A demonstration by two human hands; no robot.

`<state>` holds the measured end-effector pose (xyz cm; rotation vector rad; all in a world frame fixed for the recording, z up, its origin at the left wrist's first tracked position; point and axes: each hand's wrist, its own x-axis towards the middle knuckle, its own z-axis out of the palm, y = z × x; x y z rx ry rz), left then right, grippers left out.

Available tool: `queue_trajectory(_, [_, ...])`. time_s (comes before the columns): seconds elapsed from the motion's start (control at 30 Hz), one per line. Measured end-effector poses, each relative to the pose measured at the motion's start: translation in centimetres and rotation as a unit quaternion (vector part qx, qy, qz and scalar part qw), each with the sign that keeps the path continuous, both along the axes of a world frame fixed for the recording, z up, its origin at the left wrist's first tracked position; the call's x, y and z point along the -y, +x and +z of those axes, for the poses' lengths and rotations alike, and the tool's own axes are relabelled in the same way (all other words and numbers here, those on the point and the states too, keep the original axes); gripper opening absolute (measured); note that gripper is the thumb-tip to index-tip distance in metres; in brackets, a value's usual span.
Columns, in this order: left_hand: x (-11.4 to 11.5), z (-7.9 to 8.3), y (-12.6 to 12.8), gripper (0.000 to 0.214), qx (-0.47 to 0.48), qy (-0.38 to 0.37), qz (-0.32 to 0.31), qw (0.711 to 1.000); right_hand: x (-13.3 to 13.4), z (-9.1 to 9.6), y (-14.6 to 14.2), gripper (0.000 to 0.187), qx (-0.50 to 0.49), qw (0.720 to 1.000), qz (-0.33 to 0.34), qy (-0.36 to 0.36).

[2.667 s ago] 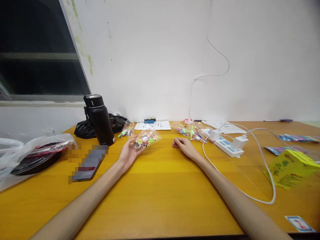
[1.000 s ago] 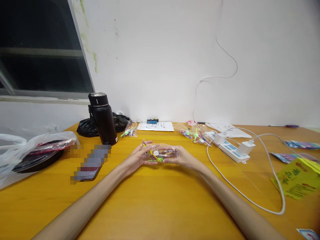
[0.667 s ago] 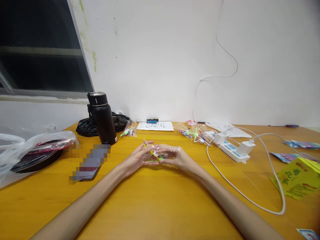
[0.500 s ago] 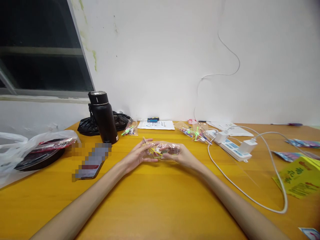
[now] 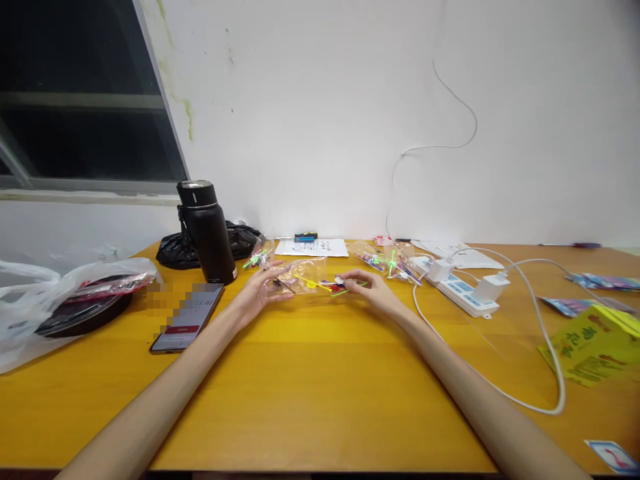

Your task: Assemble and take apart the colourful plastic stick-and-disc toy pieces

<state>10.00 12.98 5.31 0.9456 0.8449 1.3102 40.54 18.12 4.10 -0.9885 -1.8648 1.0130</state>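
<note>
My left hand [image 5: 260, 293] holds one end of a small clear plastic bag [image 5: 303, 273] of colourful toy parts, fingers closed on it. My right hand [image 5: 369, 288] pinches a bunch of small coloured parts [image 5: 338, 285] at the bag's mouth, yellow, red and green pieces showing between the hands. Both hands hover just above the yellow wooden table [image 5: 320, 387], near its middle.
A black flask [image 5: 207, 231] and a black bag [image 5: 239, 241] stand at the back left, a phone [image 5: 186, 317] beside them. More toy packets [image 5: 385, 261], papers [image 5: 313, 247], a white power strip [image 5: 464, 289] with cable and a yellow box [image 5: 595, 343] lie to the right. A plastic-wrapped dark dish [image 5: 80, 305] sits far left.
Earlier the left hand held the bag alone. Both hands then closed on it, and now the right hand has drawn coloured parts out of its mouth, the hands apart.
</note>
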Motion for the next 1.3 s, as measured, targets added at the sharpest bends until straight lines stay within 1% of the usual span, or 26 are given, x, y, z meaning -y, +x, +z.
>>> queue_trajectory(0.13, [-0.3, 0.2, -0.8, 0.042, 0.009, 0.011, 0.015, 1.000, -0.4, -0.3, 0.8, 0.036, 0.002, 0.999, 0.014, -0.034])
queue_trajectory(0.2, [-0.3, 0.4, -1.0, 0.045, 0.022, 0.015, 0.012, 1.000, -0.1, -0.1, 0.8, 0.036, 0.031, 0.998, 0.037, -0.048])
queue_trajectory(0.27, [-0.1, 0.5, -1.0, 0.047, 0.028, 0.015, 0.003, 1.000, 0.3, 0.1, 0.6, 0.036, 0.068, 0.995, 0.066, -0.039])
queue_trajectory(0.37, [0.3, 0.6, -0.7, 0.047, 0.009, 0.012, -0.027, 1.000, 1.0, 0.5, 0.1, 0.042, 0.070, 0.990, 0.122, -0.026])
queue_trajectory(0.47, [0.8, 0.6, -0.1, 0.047, -0.018, 0.017, -0.072, 0.997, 1.3, 0.7, -0.2, 0.052, 0.055, 0.984, 0.163, -0.054])
queue_trajectory(0.53, [1.0, 0.6, 0.2, 0.047, -0.029, 0.019, -0.085, 0.996, 1.4, 0.9, -0.2, 0.051, 0.071, 0.983, 0.162, -0.045])
queue_trajectory(0.67, [1.2, 0.6, 0.4, 0.048, -0.037, 0.021, -0.094, 0.995, 1.5, 1.5, -0.3, 0.036, 0.092, 0.989, 0.100, 0.052])
queue_trajectory(0.73, [1.3, 0.7, 0.6, 0.047, -0.038, 0.020, -0.099, 0.994, 1.8, 2.0, -0.6, 0.034, 0.091, 0.989, 0.077, 0.088])
queue_trajectory(0.77, [1.3, 0.7, 0.7, 0.047, -0.038, 0.018, -0.100, 0.994, 2.1, 2.2, -0.9, 0.035, 0.094, 0.988, 0.076, 0.097])
queue_trajectory(0.87, [1.5, 0.7, 1.1, 0.045, -0.039, 0.014, -0.108, 0.993, 2.8, 2.5, -1.7, 0.038, 0.115, 0.984, 0.105, 0.092])
queue_trajectory(1.03, [1.9, 0.3, 1.9, 0.043, -0.037, 0.021, -0.144, 0.989, 3.3, 2.1, -2.4, 0.044, 0.147, 0.977, 0.146, 0.056])
queue_trajectory(1.13, [2.1, 0.0, 2.4, 0.044, -0.033, 0.022, -0.156, 0.987, 3.5, 2.0, -2.7, 0.049, 0.146, 0.974, 0.164, 0.058])
queue_trajectory(1.23, [2.3, -0.1, 2.9, 0.043, -0.020, 0.027, -0.164, 0.986, 3.9, 1.8, -3.0, 0.045, 0.142, 0.972, 0.173, 0.068])
queue_trajectory(1.3, [2.5, -0.1, 3.1, 0.043, -0.011, 0.032, -0.171, 0.985, 4.1, 1.5, -3.2, 0.040, 0.145, 0.974, 0.156, 0.078])
